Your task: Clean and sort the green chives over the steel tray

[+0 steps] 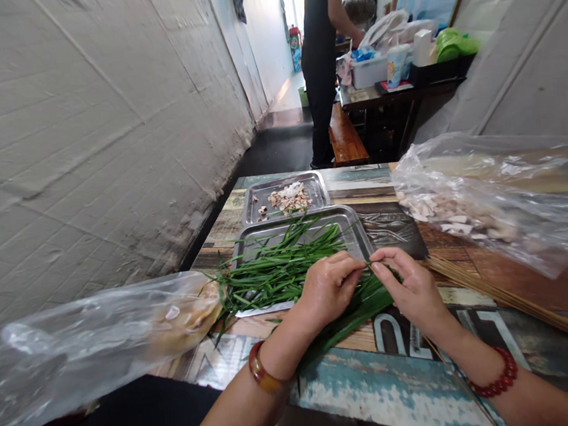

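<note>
Head view: green leaves [366, 307] beneath the fingers [345, 265]

Freest ground: turquoise tabletop strip [360, 380] at lower centre, between the forearms, plus the dark patch of tabletop [389, 230] just right of the near tray [353, 219], reachable from above. Left approach blocked by a clear bag [99, 331] crowding the near tray; right side hemmed in by a bulging bag [488, 193] and a diagonal bundle of thin sticks [518, 301] running to the lower right edge. Centre taken: left hand [328, 286] and right hand [412, 288] meet above heaped green leaves [279, 267], far tray [264, 189] close behind.
</note>
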`<action>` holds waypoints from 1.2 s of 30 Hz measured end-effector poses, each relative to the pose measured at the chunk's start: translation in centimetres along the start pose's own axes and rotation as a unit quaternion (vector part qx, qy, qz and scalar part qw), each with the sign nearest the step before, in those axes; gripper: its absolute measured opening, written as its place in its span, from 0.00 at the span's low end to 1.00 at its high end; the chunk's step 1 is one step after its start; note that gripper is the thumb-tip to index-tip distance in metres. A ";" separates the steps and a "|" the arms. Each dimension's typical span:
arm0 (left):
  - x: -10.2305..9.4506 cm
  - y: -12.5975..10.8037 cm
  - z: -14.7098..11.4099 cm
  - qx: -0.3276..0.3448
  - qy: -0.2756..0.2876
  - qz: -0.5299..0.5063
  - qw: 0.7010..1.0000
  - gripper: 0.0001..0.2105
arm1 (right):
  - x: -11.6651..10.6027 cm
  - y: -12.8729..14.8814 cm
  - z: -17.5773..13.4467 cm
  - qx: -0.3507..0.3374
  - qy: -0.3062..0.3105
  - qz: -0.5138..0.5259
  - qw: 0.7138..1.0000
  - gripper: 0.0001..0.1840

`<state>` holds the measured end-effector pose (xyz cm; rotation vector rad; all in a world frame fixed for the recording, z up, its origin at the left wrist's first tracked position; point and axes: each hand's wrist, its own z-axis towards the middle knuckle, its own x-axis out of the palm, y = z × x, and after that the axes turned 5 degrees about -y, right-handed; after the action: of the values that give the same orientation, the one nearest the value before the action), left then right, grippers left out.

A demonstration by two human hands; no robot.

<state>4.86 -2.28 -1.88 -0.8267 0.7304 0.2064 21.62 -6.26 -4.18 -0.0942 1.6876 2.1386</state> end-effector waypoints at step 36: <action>-2.9 3.4 0.9 -0.094 0.041 0.237 0.966 0.09 | -0.1 0.2 -0.6 -0.060 0.076 -0.062 0.993 0.09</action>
<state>1.69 0.95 -1.57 -0.8332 0.9925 0.6834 21.48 -6.88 -4.12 -0.3962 1.5866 2.1854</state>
